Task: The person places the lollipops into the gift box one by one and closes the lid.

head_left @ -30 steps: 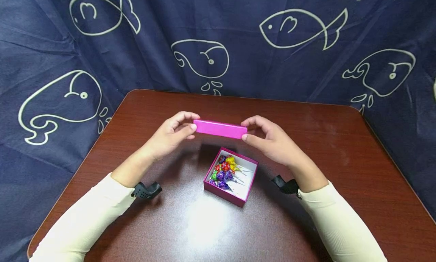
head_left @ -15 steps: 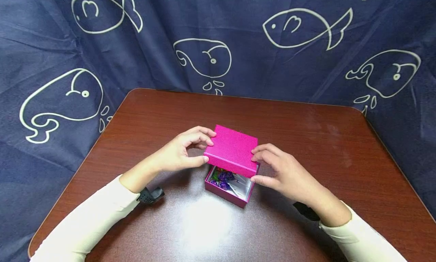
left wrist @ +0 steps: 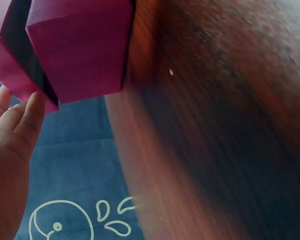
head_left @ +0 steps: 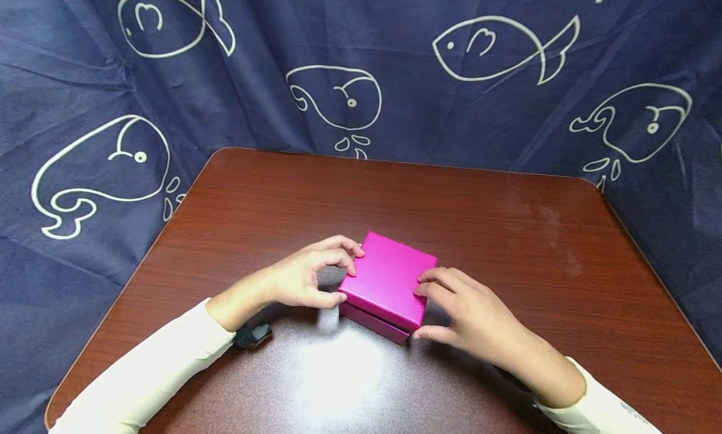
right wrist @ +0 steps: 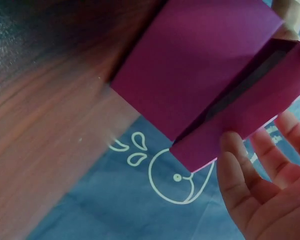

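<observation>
A bright pink lid (head_left: 392, 277) sits over the darker magenta box base (head_left: 372, 324) near the middle of the table. In both wrist views a dark gap shows between the lid (left wrist: 17, 70) and the base (left wrist: 82, 50). My left hand (head_left: 307, 274) grips the lid's left side, thumb at the near corner and fingers along the edge. On the opposite side my right hand (head_left: 470, 305) holds the lid (right wrist: 255, 110), fingertips on its right edge and thumb low at the near corner. The lollipops inside the box are hidden under the lid.
The brown wooden table (head_left: 271, 195) has rounded far corners and a bright glare patch near the front. Behind and beside it hangs a dark blue cloth (head_left: 406, 127) with white fish and whale drawings. A black strap (head_left: 252, 335) is on the left wrist.
Both hands have brought the lid toward the front and down. First it was tilted on edge beyond the box, then half over it; now it covers the lollipops.
</observation>
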### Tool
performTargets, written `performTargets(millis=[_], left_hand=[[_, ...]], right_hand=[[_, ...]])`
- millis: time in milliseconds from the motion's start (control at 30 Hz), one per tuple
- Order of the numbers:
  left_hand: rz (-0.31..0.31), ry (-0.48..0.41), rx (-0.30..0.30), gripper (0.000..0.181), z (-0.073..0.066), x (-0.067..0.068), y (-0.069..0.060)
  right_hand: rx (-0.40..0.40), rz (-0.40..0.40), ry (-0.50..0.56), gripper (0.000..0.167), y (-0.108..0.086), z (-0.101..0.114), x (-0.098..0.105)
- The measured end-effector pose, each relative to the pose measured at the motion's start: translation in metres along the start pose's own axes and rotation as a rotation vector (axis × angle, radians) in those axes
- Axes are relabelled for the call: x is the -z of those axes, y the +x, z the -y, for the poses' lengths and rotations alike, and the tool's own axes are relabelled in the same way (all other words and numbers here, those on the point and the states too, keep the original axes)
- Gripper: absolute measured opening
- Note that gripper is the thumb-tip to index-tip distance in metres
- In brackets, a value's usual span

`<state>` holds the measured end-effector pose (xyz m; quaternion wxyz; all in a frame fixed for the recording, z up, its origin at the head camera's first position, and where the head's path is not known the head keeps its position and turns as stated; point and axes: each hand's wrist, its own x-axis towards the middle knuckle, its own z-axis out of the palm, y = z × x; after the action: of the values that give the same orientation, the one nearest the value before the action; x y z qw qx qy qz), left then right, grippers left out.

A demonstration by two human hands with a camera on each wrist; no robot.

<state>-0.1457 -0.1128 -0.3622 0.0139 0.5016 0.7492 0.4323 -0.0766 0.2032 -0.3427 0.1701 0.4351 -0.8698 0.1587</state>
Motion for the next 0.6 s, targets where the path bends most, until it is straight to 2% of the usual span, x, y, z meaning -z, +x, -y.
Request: performTargets(millis=[233, 367, 600], left_hand=[[0.052, 0.052, 0.029, 0.029, 0.001, -0.003, -0.004], [0.082, 0.11, 0.048, 0.03, 0.001, -0.006, -0.007], [0.117, 0.195, 0.024, 0.029, 0.003, -0.01, -0.012]], right_hand=[[0.034, 0.017, 0.016, 0.056, 0.0, 0.001, -0.006], [0.059, 0.036, 0.022, 0.053, 0.0, -0.002, -0.01], [0.068, 0.104, 0.027, 0.052, 0.0, -0.01, -0.015]])
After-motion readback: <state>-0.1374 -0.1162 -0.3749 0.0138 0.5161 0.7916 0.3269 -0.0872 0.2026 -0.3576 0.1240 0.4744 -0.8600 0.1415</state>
